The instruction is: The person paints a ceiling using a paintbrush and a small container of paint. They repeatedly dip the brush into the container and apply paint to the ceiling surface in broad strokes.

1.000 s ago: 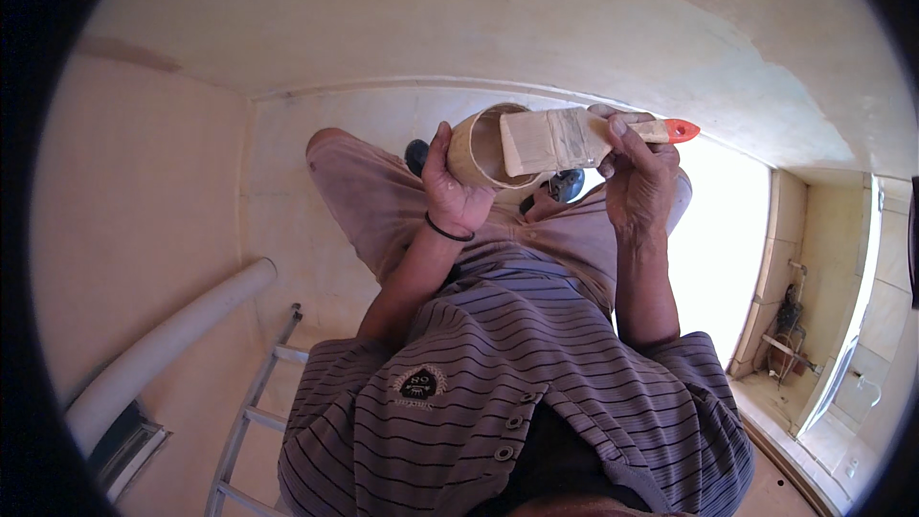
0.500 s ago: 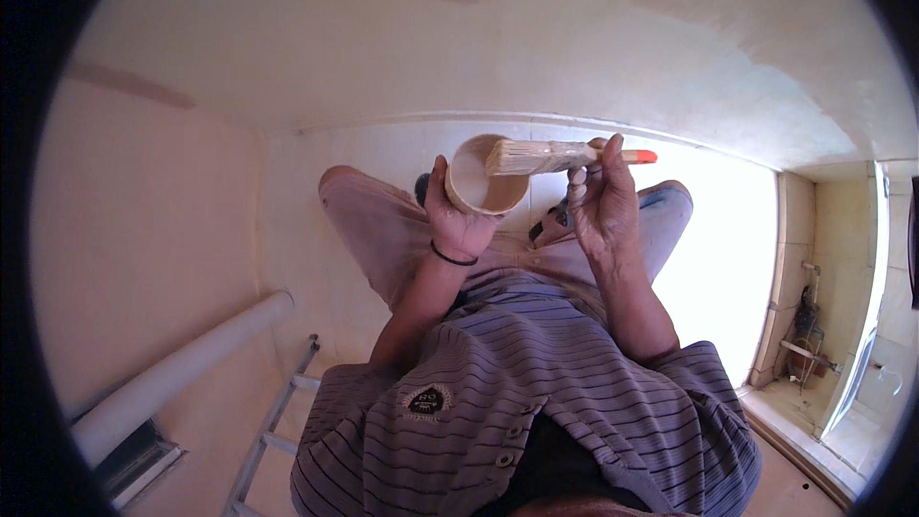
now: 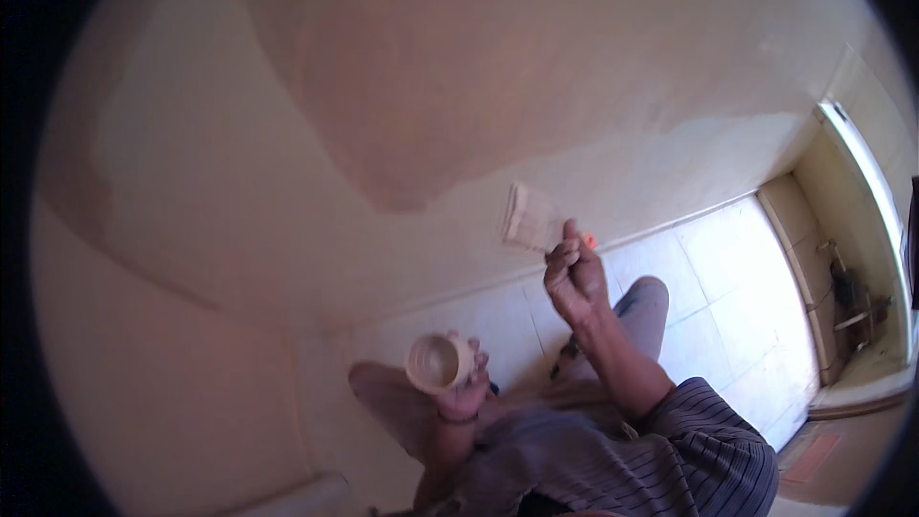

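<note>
In my left hand (image 3: pixel 466 394) is a round cream-coloured tub (image 3: pixel 437 365), tipped so that its inside shows; a pale coating lines it. The fingers wrap round its right side, over my bent knees. My right hand (image 3: pixel 577 282) grips a wide paintbrush (image 3: pixel 533 218) by its handle, whose orange end pokes out beside the fingers. The pale bristles point up and left, close in front of the wall (image 3: pixel 459 124). Whether they touch it I cannot tell. Large darker pinkish patches stand out on the paler wall surface.
White floor tiles (image 3: pixel 684 258) run along the foot of the wall, brightly lit on the right. Beyond them is a doorway recess with pipes (image 3: pixel 847 297). A pale round pipe (image 3: pixel 297 498) lies at the lower left, by the left wall (image 3: pixel 163 373).
My view has swung up toward the wall. The brush has come away from over the tub and risen in front of the wall, bristles now upward. The tub stays in my left hand, lower down.
</note>
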A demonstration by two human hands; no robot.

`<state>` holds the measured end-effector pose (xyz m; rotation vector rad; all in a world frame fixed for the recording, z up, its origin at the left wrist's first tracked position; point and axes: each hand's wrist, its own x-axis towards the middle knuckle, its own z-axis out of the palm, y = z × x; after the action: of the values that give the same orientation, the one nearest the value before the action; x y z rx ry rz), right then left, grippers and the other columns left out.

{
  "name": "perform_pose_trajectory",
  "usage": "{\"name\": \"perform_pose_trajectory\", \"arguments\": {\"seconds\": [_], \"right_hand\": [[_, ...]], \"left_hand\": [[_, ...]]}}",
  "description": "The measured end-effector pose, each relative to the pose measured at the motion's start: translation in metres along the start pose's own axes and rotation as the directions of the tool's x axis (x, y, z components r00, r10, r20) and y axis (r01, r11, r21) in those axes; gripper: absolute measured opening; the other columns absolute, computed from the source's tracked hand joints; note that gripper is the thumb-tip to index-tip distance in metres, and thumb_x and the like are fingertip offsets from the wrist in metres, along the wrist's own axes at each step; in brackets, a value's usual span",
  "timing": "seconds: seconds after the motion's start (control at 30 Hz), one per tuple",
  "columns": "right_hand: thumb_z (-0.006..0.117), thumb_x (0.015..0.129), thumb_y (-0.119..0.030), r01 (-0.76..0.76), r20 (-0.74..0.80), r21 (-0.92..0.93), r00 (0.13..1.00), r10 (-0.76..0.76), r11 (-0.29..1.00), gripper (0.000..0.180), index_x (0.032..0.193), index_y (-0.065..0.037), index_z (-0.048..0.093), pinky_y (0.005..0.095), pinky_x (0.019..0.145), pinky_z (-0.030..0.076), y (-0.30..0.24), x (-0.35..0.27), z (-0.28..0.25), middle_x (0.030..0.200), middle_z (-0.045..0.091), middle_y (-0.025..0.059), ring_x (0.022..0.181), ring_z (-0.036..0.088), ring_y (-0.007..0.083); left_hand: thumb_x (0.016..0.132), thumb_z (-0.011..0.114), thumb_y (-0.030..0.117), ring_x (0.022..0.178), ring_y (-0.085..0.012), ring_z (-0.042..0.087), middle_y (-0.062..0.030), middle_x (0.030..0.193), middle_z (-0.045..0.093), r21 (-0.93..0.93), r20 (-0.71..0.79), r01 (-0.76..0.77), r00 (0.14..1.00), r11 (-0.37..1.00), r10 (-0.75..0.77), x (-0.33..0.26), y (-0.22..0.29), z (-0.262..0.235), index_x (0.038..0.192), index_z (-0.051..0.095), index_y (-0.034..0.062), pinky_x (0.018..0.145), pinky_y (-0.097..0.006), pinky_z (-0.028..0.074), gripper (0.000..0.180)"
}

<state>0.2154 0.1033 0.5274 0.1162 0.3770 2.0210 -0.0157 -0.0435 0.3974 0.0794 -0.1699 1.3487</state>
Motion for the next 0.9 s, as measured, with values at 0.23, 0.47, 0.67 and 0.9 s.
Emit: {"name": "perform_pose_trajectory", "arguments": {"seconds": [0.23, 0.47, 0.67, 0.9], "right_hand": [[0.069, 0.099, -0.021, 0.800, 0.602, -0.180, 0.550, -0.579, 0.573, 0.016, 0.108, -0.007, 0.065, 0.0346, 0.084, 0.059, -0.070, 0.072, 0.222, 0.112, 0.069, 0.0036, 0.098, 0.067, 0.0206], [0.079, 0.088, -0.004, 0.999, 0.782, -0.024, -0.009, -0.624, -0.045, 0.026, 0.109, 0.005, 0.067, 0.0377, 0.072, 0.065, -0.085, 0.118, 0.341, 0.099, 0.072, 0.0124, 0.081, 0.073, 0.0237], [0.080, 0.085, 0.000, 0.920, 0.802, 0.043, -0.264, -0.535, -0.390, 0.020, 0.102, 0.006, 0.071, 0.0309, 0.079, 0.061, -0.120, 0.139, 0.333, 0.095, 0.074, 0.0125, 0.083, 0.073, 0.0187], [0.078, 0.080, -0.004, 0.298, 0.887, 0.456, -0.228, 0.401, -0.839, 0.025, 0.104, -0.013, 0.073, 0.0361, 0.078, 0.058, -0.078, 0.152, 0.289, 0.106, 0.074, 0.0103, 0.093, 0.072, 0.0280]], "left_hand": [[0.092, 0.069, 0.040, 0.113, -0.0317, 0.051, -0.0176, 0.133, 0.049, 0.122, 0.014, -0.212, 0.977, 0.970, 0.212, -0.034, 0.055, 0.018, 0.147, 0.047, 0.0112, 0.081, -0.038, 0.056, 0.066], [0.092, 0.067, 0.043, 0.115, -0.0361, 0.056, -0.0211, 0.135, 0.050, 0.304, 0.120, -0.511, 0.858, 0.804, 0.499, -0.093, 0.149, 0.014, 0.146, 0.047, 0.0092, 0.082, -0.042, 0.058, 0.066], [0.091, 0.069, 0.043, 0.114, -0.0388, 0.059, -0.0238, 0.138, 0.051, 0.358, 0.117, -0.607, 0.783, 0.710, 0.611, -0.131, 0.180, -0.031, 0.147, 0.046, 0.0079, 0.082, -0.042, 0.059, 0.070], [0.093, 0.067, 0.041, 0.108, -0.0404, 0.062, -0.0276, 0.132, 0.055, 0.361, 0.068, -0.635, 0.748, 0.683, 0.660, -0.122, 0.176, -0.057, 0.148, 0.045, 0.0047, 0.080, -0.042, 0.059, 0.070]]}}
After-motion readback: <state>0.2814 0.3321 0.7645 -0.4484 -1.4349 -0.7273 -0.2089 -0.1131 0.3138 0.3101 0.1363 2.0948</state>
